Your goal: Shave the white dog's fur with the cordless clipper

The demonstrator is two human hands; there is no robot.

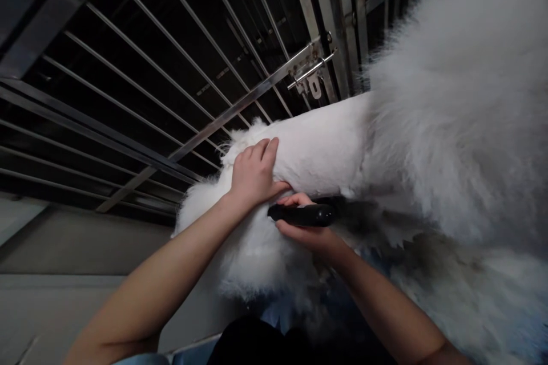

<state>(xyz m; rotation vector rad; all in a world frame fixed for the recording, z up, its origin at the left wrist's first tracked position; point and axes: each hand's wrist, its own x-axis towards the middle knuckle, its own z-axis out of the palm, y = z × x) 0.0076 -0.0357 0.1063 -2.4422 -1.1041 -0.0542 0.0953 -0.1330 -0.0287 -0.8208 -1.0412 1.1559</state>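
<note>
A white, fluffy dog [321, 142] stands across the middle and right of the head view. Its back and flank are shorn close, while long fur [458, 108] covers the front end at right and the haunch [257, 256] at left. My left hand [254, 174] lies flat on the short coat near the rump, thumb stretched toward the flank. Just below that thumb, my right hand [302, 228] grips a black electric hair clipper [302, 215]. The clipper's head end touches the fur at the haunch; its blade is hidden.
Behind the dog rises a metal cage with bars [171, 40] and a sliding door latch [312, 71]. A grey wall panel [81, 239] is at lower left. Loose-looking white fur [479, 296] is at lower right, blurred and partly in shadow.
</note>
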